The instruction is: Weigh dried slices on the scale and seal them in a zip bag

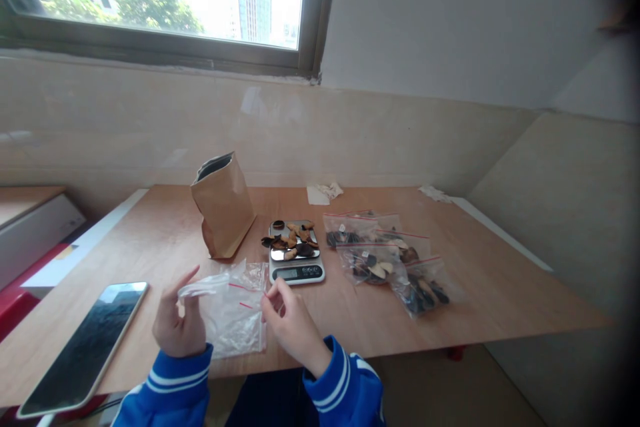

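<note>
A clear zip-lock bag (213, 287) with red strips at its edge is stretched between my hands, above or against other clear bags (235, 333) on the table; where one ends and another begins is hard to see. My left hand (179, 320) grips its left end, one finger raised. Thumb and fingers of my right hand (295, 323) pinch its right edge. Just beyond my right hand stands a small digital scale (301, 273), its display too small to read. Brown and dark dried slices, looking like dried mushroom (295, 240), lie on its plate, some overhanging the left edge.
An open brown paper bag (225, 213) stands behind the clear bags. Several filled zip-lock bags (373, 263) overlap right of the scale. A large phone or tablet (85, 347) lies at the left. Crumpled paper (325, 193) rests at the table's back edge, below the window.
</note>
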`<state>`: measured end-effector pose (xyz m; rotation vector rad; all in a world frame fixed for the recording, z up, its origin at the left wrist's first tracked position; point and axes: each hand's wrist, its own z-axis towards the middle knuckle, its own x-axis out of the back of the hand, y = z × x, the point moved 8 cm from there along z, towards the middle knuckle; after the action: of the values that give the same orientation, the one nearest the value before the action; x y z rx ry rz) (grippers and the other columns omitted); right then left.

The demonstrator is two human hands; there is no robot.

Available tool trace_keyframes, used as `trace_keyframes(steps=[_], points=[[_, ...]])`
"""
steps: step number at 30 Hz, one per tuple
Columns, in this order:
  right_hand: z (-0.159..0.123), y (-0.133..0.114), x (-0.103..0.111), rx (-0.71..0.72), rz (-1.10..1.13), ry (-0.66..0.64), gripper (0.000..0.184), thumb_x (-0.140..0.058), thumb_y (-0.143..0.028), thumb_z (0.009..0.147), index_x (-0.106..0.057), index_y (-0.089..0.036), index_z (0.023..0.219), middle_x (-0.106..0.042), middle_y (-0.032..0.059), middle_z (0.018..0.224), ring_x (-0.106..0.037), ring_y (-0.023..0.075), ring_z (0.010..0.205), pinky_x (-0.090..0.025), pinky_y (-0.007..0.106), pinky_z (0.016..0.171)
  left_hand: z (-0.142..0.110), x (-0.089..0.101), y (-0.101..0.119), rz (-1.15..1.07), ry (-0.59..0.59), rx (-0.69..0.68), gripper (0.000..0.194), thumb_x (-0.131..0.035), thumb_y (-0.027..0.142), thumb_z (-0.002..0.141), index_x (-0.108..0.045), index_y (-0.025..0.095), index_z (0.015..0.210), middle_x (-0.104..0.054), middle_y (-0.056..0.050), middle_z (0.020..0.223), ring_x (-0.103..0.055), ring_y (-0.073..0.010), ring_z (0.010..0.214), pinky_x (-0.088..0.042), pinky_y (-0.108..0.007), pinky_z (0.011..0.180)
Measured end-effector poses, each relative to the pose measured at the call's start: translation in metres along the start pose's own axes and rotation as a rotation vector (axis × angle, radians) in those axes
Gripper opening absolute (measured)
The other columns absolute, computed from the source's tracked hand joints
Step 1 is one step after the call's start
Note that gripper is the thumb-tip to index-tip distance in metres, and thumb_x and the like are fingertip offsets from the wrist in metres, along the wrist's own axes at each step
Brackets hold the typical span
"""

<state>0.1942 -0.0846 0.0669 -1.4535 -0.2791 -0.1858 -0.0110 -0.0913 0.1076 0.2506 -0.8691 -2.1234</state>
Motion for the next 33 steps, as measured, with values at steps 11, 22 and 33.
trace_keyframes(steps=[11,22,33], points=[[0.022,0.022,0.09,0.19,-0.164,0.473,0.028,-0.037,-0.039,0.095,-0.055,-0.021,0.106,-0.06,0.0106,0.107,-0.056,0.0225,0.105,-0.045,0.039,0.093,0.01,-0.075,0.006,-0.046,-0.111,0.047,0.03,-0.047,0.039,0.091,-0.064,0.018,0.105,-0.062,-0.008,0.102,-0.056,-0.0197,0.094,-0.046,-0.034,0.082],[0.074,0.057,0.097,0.293,-0.483,0.35,0.042,-0.046,-0.031,0.09,-0.049,-0.024,0.131,-0.046,0.0127,0.135,-0.042,0.0263,0.129,-0.038,0.048,0.106,-0.013,-0.093,-0.041,-0.143,-0.044,0.289,0.036,-0.027,0.043,0.097,-0.044,0.014,0.109,-0.055,-0.014,0.113,-0.054,-0.0242,0.112,-0.041,-0.04,0.096],[0.075,0.07,0.093,0.241,-0.425,0.299,0.04,-0.042,-0.035,0.093,-0.051,-0.025,0.131,-0.049,0.0107,0.135,-0.043,0.0242,0.129,-0.036,0.045,0.107,-0.02,-0.1,-0.049,-0.221,-0.137,0.414,0.035,-0.025,0.044,0.096,-0.039,0.016,0.111,-0.053,-0.015,0.117,-0.05,-0.0256,0.116,-0.04,-0.04,0.091]])
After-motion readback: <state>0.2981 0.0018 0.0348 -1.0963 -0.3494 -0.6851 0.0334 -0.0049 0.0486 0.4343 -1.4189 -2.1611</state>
